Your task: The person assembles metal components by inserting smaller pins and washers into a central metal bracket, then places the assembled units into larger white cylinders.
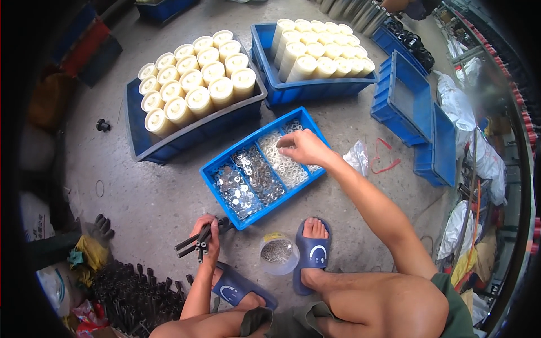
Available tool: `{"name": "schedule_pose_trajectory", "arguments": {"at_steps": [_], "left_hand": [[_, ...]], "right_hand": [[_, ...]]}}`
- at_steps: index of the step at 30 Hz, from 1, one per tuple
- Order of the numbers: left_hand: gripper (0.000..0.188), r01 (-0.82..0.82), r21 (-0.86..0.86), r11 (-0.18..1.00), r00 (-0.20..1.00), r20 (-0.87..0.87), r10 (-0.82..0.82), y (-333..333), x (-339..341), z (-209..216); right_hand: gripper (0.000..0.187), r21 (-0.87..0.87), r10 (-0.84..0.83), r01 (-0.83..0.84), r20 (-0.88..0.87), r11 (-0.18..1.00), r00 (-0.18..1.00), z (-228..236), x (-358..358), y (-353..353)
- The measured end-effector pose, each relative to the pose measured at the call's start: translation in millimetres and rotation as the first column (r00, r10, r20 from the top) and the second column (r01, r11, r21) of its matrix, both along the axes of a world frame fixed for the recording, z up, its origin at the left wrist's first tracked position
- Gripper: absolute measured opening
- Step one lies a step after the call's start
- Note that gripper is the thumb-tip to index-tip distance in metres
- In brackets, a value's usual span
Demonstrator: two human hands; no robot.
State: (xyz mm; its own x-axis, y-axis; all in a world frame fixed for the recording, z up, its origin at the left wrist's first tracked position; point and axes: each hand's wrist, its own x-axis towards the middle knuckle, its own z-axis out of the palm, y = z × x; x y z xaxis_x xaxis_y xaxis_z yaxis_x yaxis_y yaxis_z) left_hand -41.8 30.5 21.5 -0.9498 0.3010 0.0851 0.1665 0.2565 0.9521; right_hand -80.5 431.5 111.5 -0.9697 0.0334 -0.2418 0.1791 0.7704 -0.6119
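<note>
My left hand (pixel 210 232) is closed round a bundle of dark rods (pixel 198 245) with hollow-looking ends, low over the floor beside the parts box. The blue parts box (pixel 221 163) lies at a slant on the floor, split into compartments. My right hand (pixel 307 147) hovers over the compartment of whitish rings (pixel 292 176), fingers bent and thumb slightly apart, nothing visible between them. To the left of those rings are dark grey washers (pixel 260 179), then shiny flat washers (pixel 236 191). More small rings (pixel 292 127) fill the far right end, partly hidden by my hand.
Two blue crates hold rows of cream cylinders (pixel 198 99) (pixel 324 66) beyond the box. A clear tub (pixel 280 269) of small metal parts stands between my slippers. Black rods (pixel 135 296) are heaped at lower left. Empty blue crates (pixel 403 93) and a plastic bag (pixel 356 158) lie right.
</note>
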Motion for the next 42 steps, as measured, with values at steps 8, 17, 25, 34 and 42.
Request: {"name": "schedule_pose_trajectory", "arguments": {"at_steps": [8,17,25,34,42], "left_hand": [[0.006,0.003,-0.01,1.0,0.999,-0.032,-0.003,4,-1,1],[0.004,-0.029,-0.017,0.999,0.998,-0.062,0.028,2,-3,3],[0.005,-0.039,0.014,0.999,0.997,-0.073,0.04,0,-3,1],[0.008,0.021,0.006,1.0,1.0,-0.001,-0.021,1,-1,7],[0.004,-0.036,-0.025,0.999,0.997,-0.063,0.034,0,-2,7]], "right_hand": [[0.019,0.22,-0.039,0.061,-0.105,0.974,0.994,-16,22,42],[0.011,0.516,0.277,-0.163,-0.151,0.841,0.949,-35,11,0],[0.023,0.383,0.2,-0.141,-0.12,0.913,0.972,-41,13,-6],[0.024,0.124,-0.14,0.186,-0.311,0.975,0.94,-24,24,57],[0.05,0.487,0.147,-0.232,0.206,0.842,0.967,-36,44,30]]}}
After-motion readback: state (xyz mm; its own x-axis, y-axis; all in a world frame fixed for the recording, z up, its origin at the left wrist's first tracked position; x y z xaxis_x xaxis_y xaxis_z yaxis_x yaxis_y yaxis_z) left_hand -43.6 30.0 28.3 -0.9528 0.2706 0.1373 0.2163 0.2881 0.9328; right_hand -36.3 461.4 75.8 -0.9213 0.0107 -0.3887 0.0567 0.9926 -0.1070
